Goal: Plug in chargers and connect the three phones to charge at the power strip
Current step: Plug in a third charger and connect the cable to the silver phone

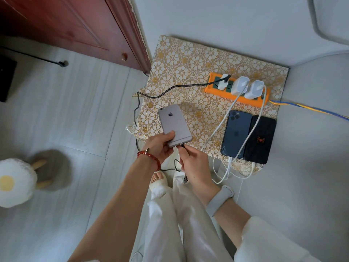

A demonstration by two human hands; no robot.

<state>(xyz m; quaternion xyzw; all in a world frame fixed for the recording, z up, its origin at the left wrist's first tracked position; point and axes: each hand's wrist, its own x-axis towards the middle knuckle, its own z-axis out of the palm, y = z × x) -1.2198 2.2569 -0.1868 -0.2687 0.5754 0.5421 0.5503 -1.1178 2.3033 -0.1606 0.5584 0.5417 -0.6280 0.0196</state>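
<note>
Right hand (194, 165) pinches the black plug (181, 145) between thumb and fingertip, closed tight on it, tip right at the port on the bottom edge of the grey phone (174, 125) — whether it's fully seated, I can't tell from here. Left hand (160, 146) wraps the lower end of that phone, thumb across its back, holding it face down and tilted just above the near edge of the patterned cloth (181, 59). So the phone sits directly ahead of the plug, the two hands almost touching. To do this well, I'd say: keep the left hand braced so the phone can't slide away, line the plug square with the port, and push straight in, no wiggling sideways. The black braided cable (170, 89) loops below the hands, then runs up across the cloth to the first white charger (223, 82) on the orange power strip (211, 89); plenty of slack, so no tug on the socket. Off to the right, well apart, the blue phone (236, 134) and black phone (261, 139) lie side by side, touching, each with a white cable (217, 129) leading to the other two chargers — this looks like the last one
</note>
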